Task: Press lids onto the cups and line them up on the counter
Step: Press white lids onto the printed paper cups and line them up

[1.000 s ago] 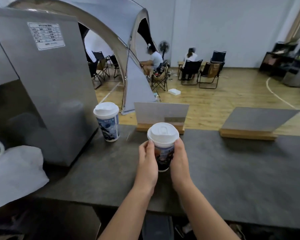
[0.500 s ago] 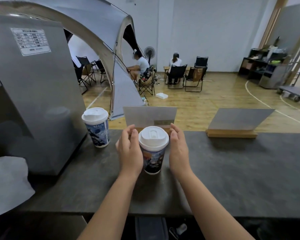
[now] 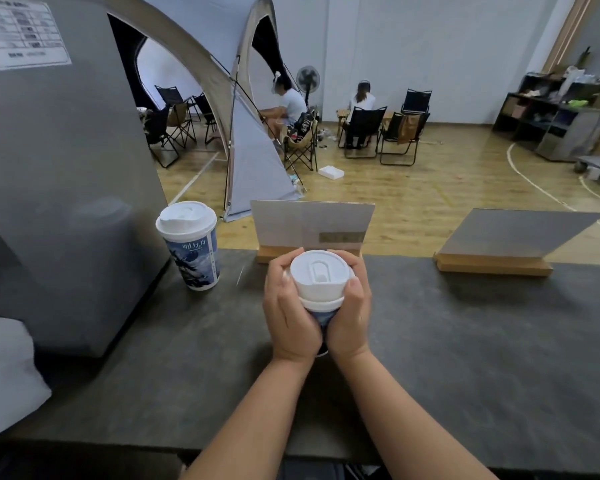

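Two bare forearms reach forward over the near edge of the dark grey stone-look bench (image 3: 465, 358). The left hand (image 3: 288, 313) and the right hand (image 3: 350, 313) enclose a blue-and-white printed paper cup (image 3: 321, 318) from both sides, fingers curled around its upper wall and around the rim of the white plastic sip lid (image 3: 317, 275) seated on top. The thumbs lie along the lid's near edge. The cup stands at the centre of the bench; its base is hidden by the hands, so contact with the surface cannot be confirmed.

At 10 o'clock from the held cup, well apart, a second blue-and-white paper cup with a white lid (image 3: 191, 245) stands upright on the bench. Just beside it, at 9 o'clock, is a large grey metal machine housing (image 3: 66, 185) bearing a white label. A white cloth bundle (image 3: 4, 375) lies at the near left.

At 12 o'clock, directly behind the hands, a grey sign card in a wooden base (image 3: 312, 225) sits on the far edge. A second grey card on a wooden base (image 3: 510, 237) sits at 2 o'clock.

Beyond the bench: a grey dome tent (image 3: 243, 161), black folding chairs (image 3: 364, 129) on wooden floor, and two seated people.
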Demonstrator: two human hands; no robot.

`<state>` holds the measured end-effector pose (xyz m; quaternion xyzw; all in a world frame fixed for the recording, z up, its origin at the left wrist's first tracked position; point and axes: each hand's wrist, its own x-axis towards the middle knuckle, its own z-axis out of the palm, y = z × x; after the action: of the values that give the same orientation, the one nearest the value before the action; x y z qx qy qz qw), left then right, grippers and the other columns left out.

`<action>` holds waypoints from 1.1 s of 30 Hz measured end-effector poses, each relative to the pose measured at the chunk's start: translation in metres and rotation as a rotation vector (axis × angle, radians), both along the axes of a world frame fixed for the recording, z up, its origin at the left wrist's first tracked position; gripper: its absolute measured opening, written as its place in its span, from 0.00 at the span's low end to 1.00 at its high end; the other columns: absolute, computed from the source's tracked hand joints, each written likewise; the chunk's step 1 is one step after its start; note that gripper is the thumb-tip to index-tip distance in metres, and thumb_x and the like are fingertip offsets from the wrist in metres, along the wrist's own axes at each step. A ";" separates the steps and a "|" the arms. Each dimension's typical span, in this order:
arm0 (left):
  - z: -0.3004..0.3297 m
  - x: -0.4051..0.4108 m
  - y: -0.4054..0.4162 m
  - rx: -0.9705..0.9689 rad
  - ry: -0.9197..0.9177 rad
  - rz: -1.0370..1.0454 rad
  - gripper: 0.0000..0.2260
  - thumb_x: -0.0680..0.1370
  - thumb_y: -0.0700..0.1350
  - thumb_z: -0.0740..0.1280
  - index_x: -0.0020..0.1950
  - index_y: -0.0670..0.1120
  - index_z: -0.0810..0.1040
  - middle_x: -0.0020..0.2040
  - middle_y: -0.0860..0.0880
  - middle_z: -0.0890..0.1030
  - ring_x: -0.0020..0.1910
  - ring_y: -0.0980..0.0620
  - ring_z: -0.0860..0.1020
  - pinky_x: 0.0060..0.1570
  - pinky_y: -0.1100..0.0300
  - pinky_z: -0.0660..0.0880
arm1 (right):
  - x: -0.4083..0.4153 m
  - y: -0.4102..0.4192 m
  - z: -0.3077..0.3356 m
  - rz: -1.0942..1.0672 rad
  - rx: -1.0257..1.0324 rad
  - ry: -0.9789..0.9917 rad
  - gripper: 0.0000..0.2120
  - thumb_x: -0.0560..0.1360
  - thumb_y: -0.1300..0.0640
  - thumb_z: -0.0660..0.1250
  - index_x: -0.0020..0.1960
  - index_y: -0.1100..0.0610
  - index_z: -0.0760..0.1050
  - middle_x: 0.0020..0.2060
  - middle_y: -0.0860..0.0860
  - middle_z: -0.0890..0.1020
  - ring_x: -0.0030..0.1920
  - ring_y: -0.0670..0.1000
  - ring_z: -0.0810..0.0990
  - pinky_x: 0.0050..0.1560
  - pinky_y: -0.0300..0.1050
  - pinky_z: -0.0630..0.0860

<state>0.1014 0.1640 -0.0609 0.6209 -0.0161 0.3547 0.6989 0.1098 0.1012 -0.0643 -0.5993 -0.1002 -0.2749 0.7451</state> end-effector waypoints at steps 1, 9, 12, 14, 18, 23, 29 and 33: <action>-0.001 0.000 0.000 0.000 -0.003 -0.003 0.18 0.79 0.49 0.51 0.56 0.44 0.77 0.53 0.47 0.81 0.55 0.46 0.79 0.52 0.44 0.76 | 0.000 0.000 -0.001 0.004 0.006 -0.008 0.20 0.75 0.45 0.54 0.54 0.58 0.75 0.48 0.57 0.81 0.49 0.58 0.80 0.46 0.53 0.79; -0.004 0.003 -0.003 -0.015 -0.025 -0.018 0.16 0.78 0.48 0.52 0.55 0.45 0.77 0.50 0.49 0.81 0.51 0.47 0.80 0.47 0.51 0.77 | 0.004 0.000 -0.006 0.014 0.043 -0.046 0.20 0.73 0.46 0.53 0.53 0.59 0.74 0.47 0.55 0.80 0.47 0.52 0.80 0.44 0.44 0.77; -0.001 0.002 -0.003 -0.007 -0.006 -0.018 0.15 0.79 0.45 0.52 0.55 0.44 0.77 0.51 0.50 0.81 0.52 0.49 0.79 0.49 0.51 0.77 | 0.004 -0.001 -0.003 0.018 0.040 -0.033 0.20 0.73 0.45 0.54 0.53 0.58 0.74 0.48 0.59 0.80 0.48 0.56 0.80 0.45 0.47 0.78; 0.001 -0.001 -0.003 -0.021 0.017 -0.042 0.15 0.79 0.45 0.52 0.55 0.45 0.76 0.50 0.52 0.81 0.52 0.53 0.79 0.49 0.55 0.76 | 0.003 -0.001 -0.001 0.023 0.018 -0.028 0.19 0.72 0.45 0.54 0.52 0.57 0.74 0.49 0.60 0.79 0.49 0.57 0.79 0.46 0.50 0.78; 0.003 -0.010 -0.003 0.037 0.050 -0.068 0.16 0.78 0.53 0.52 0.58 0.50 0.74 0.53 0.60 0.79 0.52 0.65 0.77 0.50 0.67 0.73 | 0.001 -0.013 0.008 0.013 -0.003 0.039 0.11 0.72 0.51 0.58 0.50 0.53 0.74 0.43 0.50 0.80 0.45 0.49 0.79 0.45 0.46 0.77; 0.002 -0.024 -0.004 0.127 0.057 0.023 0.12 0.81 0.50 0.55 0.61 0.55 0.72 0.55 0.62 0.77 0.56 0.69 0.74 0.54 0.74 0.68 | -0.008 -0.028 0.012 -0.134 0.005 0.132 0.08 0.79 0.58 0.61 0.44 0.54 0.77 0.41 0.51 0.82 0.43 0.47 0.81 0.45 0.46 0.77; 0.006 -0.015 0.000 0.191 0.085 0.027 0.19 0.76 0.55 0.51 0.59 0.56 0.77 0.57 0.51 0.73 0.56 0.64 0.74 0.59 0.63 0.74 | -0.017 -0.015 0.007 0.008 -0.025 0.068 0.18 0.79 0.51 0.53 0.59 0.61 0.73 0.52 0.55 0.81 0.52 0.49 0.81 0.49 0.39 0.78; -0.001 -0.005 0.004 0.176 0.037 -0.012 0.17 0.79 0.49 0.51 0.59 0.56 0.77 0.57 0.51 0.80 0.59 0.49 0.78 0.57 0.42 0.75 | -0.016 -0.008 0.003 0.030 -0.001 0.028 0.19 0.76 0.43 0.54 0.58 0.54 0.72 0.52 0.55 0.80 0.53 0.53 0.81 0.51 0.42 0.78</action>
<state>0.0965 0.1683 -0.0621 0.6862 -0.0380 0.3364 0.6439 0.0942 0.0935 -0.0609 -0.6018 -0.0989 -0.2553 0.7502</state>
